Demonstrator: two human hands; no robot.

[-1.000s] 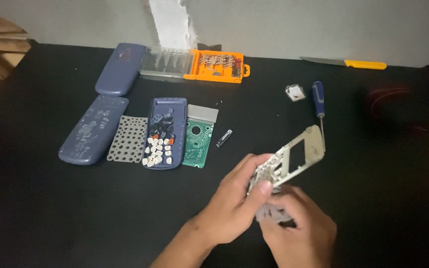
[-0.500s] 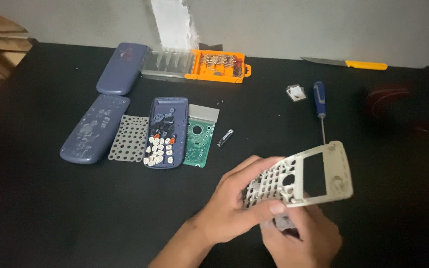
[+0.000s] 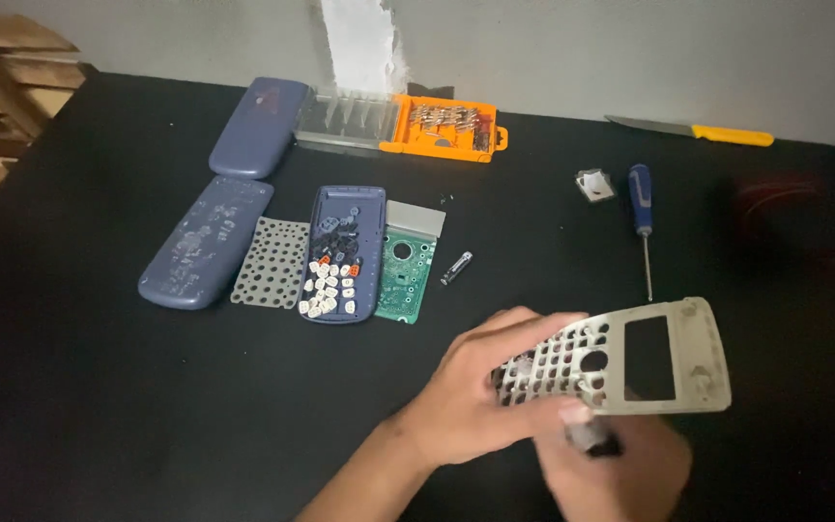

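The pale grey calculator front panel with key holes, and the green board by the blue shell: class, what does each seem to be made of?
Pale grey calculator front panel, held by the left hand: probably moulded plastic, matt, with neat key holes and a window cut-out. Green board: likely a printed circuit board, judging by its glossy green face and pale tracks.

A black table (image 3: 70, 387) is strewn with calculator shells (image 3: 207, 242), a circuit board (image 3: 404, 274), a screwdriver (image 3: 642, 208), a bit case (image 3: 408, 122) and a knife (image 3: 693, 130).
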